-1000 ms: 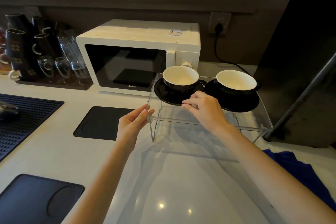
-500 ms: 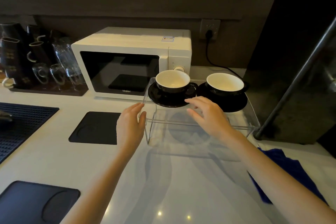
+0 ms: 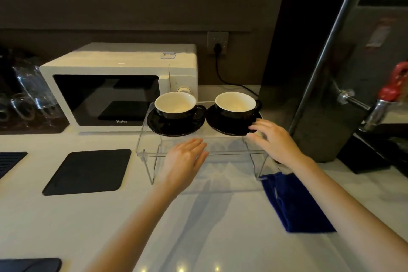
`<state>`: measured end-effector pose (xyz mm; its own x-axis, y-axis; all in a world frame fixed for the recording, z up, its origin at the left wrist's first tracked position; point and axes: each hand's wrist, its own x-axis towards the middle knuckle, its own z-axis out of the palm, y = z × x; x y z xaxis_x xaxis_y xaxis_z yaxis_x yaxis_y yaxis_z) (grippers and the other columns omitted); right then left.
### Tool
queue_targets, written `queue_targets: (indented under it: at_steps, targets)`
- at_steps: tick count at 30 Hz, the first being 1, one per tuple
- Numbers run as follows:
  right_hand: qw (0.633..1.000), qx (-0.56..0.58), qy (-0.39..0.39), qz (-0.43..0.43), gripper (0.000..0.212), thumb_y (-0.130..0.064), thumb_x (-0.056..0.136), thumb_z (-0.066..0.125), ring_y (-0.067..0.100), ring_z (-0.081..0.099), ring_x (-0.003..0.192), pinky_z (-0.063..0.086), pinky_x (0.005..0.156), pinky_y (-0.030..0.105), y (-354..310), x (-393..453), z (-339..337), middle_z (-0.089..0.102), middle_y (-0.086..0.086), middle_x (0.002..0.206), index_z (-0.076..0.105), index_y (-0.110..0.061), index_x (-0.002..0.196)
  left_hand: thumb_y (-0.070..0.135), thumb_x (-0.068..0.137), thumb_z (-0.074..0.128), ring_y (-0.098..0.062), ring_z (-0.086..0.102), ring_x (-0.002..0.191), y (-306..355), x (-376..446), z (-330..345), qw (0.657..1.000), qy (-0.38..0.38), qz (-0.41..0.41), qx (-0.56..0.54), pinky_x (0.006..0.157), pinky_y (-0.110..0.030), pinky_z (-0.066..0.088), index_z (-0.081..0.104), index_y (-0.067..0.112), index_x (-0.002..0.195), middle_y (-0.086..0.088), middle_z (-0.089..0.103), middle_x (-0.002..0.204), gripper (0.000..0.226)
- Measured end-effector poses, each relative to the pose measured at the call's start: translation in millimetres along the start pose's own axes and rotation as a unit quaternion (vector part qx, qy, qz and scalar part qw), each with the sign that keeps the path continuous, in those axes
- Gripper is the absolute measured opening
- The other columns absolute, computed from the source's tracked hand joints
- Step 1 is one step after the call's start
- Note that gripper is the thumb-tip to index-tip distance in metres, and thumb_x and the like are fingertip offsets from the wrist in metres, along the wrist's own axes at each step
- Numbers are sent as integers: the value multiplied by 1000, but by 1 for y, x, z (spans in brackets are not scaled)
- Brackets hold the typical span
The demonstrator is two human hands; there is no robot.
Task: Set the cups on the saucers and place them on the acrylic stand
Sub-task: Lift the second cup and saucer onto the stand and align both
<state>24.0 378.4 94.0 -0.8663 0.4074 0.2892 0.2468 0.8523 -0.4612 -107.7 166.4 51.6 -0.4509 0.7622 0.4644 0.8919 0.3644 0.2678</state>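
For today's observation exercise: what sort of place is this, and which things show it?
Probably a café or drinks counter: a microwave, cups on saucers on an acrylic stand, and racked glasses.

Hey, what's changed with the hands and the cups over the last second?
The left hand let go of the acrylic stand's front left corner and now lies open over its front edge, further right. The right hand moved from the left saucer to the right saucer, fingers spread at its rim. Both cups, left and right, stayed on their saucers on the stand.

Two black cups (image 3: 175, 105) upright on black saucers (image 3: 175, 127) atop clear acrylic stand (image 3: 145, 139).
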Motion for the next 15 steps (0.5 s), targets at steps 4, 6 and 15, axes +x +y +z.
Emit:
queue_targets:
  at_steps: [4, 6, 15]
  targets:
    - [998, 46, 44, 4, 30, -23, 86, 59, 22, 51, 116, 38, 95, 33, 1, -1, 3, 59, 11, 124, 62, -10, 113, 29, 90, 48, -23, 60, 112, 3, -1, -1, 1000, 15, -8, -5, 94, -39, 48, 64, 11, 112, -10, 66, 118, 33]
    - [996, 36, 82, 5, 29, -25, 84, 62, 23, 55, 111, 41, 96, 41, -1, -3, 9, 64, 9, 118, 65, -11, 109, 26, 88, 52, -24, 61, 110, 6, -2, -1, 1000, 24, -9, -5, 92, -38, 48, 66, 10, 109, -11, 67, 116, 30]
    - [997, -3, 79, 10, 30, -32, 86, 58, 18, 52, 106, 39, 80, 28, -2, 2, 21, 62, 6, 114, 65, -15, 110, 24, 87, 54, -24, 63, 108, 8, -4, -2, 999, 32, -9, -6, 91, -37, 47, 67, 9, 108, -11, 68, 113, 28]
